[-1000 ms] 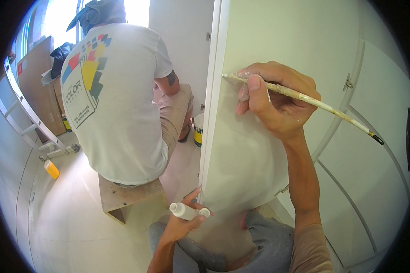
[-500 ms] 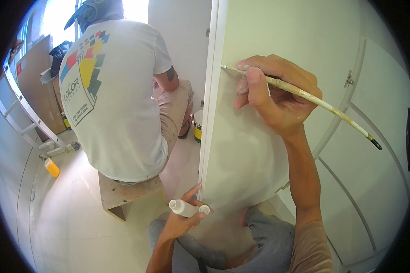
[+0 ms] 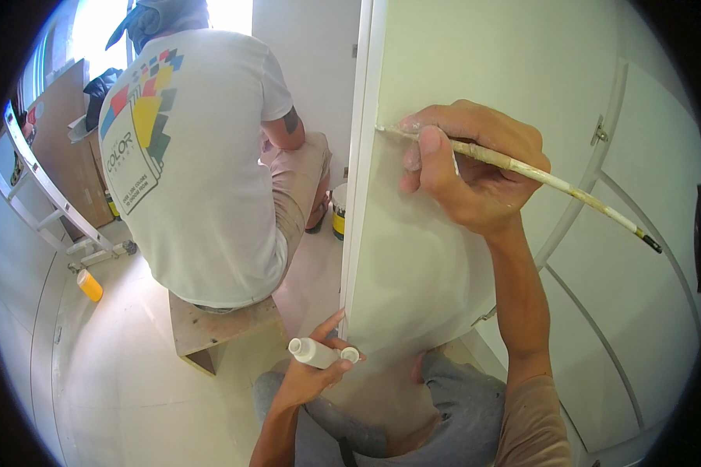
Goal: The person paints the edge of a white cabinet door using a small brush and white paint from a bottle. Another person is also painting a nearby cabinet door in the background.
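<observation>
My right hand (image 3: 475, 163) grips a slim, paint-marked brush (image 3: 592, 204), its tip at the pale cabinet door (image 3: 436, 47) just beside the door's white vertical edge (image 3: 361, 194). Some white flecks are on my fingers. Low in the view, my left hand (image 3: 311, 377) holds a small uncapped white bottle (image 3: 312, 353), with what looks like its cap (image 3: 349, 355) beside it between the fingers. A fingertip of that hand rests by the lower part of the door edge.
A co-worker (image 3: 187, 140) in a white T-shirt sits back-turned on a wooden stool (image 3: 222, 331) to my left. A ladder (image 3: 51, 179), a yellow container (image 3: 89, 286) and cardboard (image 3: 78, 156) stand at left, a paint bucket (image 3: 338, 222) behind the door edge. White panels (image 3: 631, 311) are right.
My right hand moved a little up along the door edge, then back down, the brush tip staying near that edge. My left hand and bottle have barely moved.
</observation>
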